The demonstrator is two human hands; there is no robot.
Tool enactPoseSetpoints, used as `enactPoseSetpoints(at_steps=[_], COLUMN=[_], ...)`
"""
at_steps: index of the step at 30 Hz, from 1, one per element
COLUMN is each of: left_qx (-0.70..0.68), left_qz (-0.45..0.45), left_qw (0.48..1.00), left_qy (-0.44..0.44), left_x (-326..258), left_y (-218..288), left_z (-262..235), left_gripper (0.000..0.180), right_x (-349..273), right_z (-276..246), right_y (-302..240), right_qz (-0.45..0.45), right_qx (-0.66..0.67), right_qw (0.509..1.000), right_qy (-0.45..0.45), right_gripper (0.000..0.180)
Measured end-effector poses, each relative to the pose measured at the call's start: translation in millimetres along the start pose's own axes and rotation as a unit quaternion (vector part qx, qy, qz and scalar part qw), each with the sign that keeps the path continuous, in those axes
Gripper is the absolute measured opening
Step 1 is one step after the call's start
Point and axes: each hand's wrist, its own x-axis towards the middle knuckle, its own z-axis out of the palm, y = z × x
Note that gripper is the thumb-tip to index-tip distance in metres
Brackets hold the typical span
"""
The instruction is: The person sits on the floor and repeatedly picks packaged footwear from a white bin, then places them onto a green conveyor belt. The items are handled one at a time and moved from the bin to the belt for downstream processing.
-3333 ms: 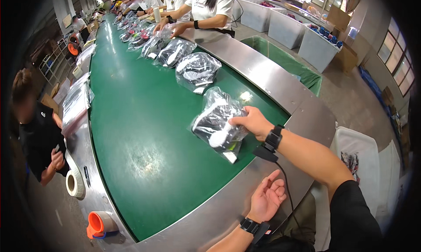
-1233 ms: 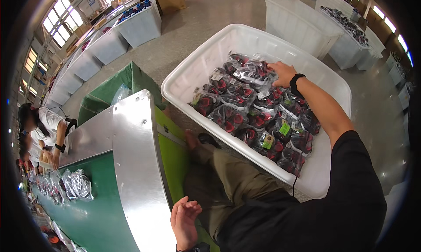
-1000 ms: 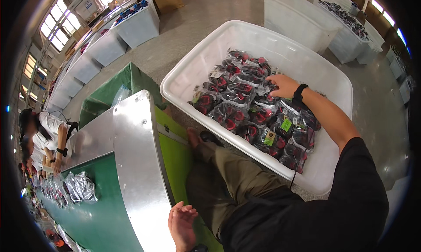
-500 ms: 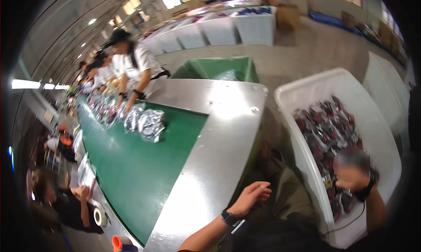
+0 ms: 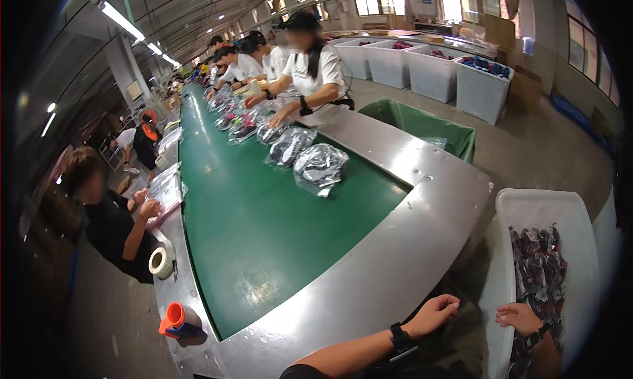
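At the lower right of the frame, the right hand (image 5: 519, 318) is hovering over the left side of a white bin (image 5: 583, 260), its fingers bending loosely and, as far as is showing, gripping nothing; whether they are touching the rim, I cannot tell. The left hand (image 5: 432, 316), right of centre at the bottom, is hanging half curled and empty, near the edge of the metal table (image 5: 343, 290). Dark-and-red bagged shoes (image 5: 537, 267) are lying heaped inside the bin, while on the green belt (image 5: 264, 227) a row of clear bags is stretching from the centre towards the upper left, its nearest bag (image 5: 321, 166) resting well apart from both hands. A co-worker in a white shirt (image 5: 316, 75) is leaning over that row at upper centre. The person is seemingly standing between grips, at the picking-up step. By that reading, the next move is calling for the right hand to be dipping deeper into the bin, closing on a single bag without dragging its neighbours, and lifting clear of the rim.
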Motion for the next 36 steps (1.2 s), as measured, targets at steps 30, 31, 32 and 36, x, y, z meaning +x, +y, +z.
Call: enactPoseSetpoints(at_steps=[30,31,32,36], left_qx=[-0.075,-0.074,-0.072,-0.068], left_qz=[0.015,0.016,0.017,0.016], left_qw=[0.995,0.995,0.995,0.996], left_qy=[0.062,0.060,0.059,0.061], left_x=[-8,-9,-9,-9], left_y=[18,19,19,20], left_z=[-14,-14,-14,-15], left_gripper=[0.029,0.029,0.029,0.029], right_x=[23,23,23,24], right_z=[0,0,0,1], right_y=[41,41,41,41], right_qz=[0.021,0.019,0.018,0.019], right_qx=[0.139,0.140,0.140,0.139], right_qw=[0.983,0.983,0.983,0.983], right_qy=[0.115,0.115,0.115,0.117], right_gripper=[0.032,0.032,0.032,0.032])
